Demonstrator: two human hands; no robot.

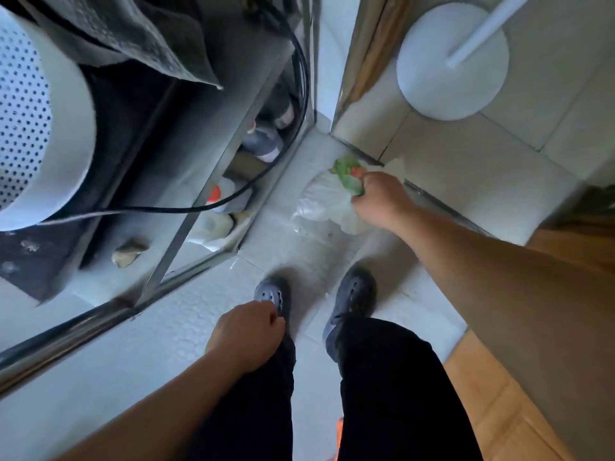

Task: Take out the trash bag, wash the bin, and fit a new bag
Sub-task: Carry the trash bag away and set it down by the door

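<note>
Head view, looking down past black trousers [382,394] and two dark clogs [354,294] on a pale tiled floor [206,314].

- Right hand [379,197]: fingers curled tight round the gathered green-and-orange top of a white trash bag [324,202]; the bag is held low, in front of the feet, just beside a metal threshold strip [432,196]. Whether its bottom touches the floor cannot be told.
- Left hand [248,334]: loosely curled at the left thigh, nothing held.
- Metal rack [179,227], left: bottles [263,144] and a white bag are stored on its low shelf; a black cable [266,168] is looped across it.
- White perforated drum [30,121], far left, with a grey towel [133,31] above.
- White round base [452,61] with a pole — upper right.
- Wood flooring [506,404], lower right.
</note>
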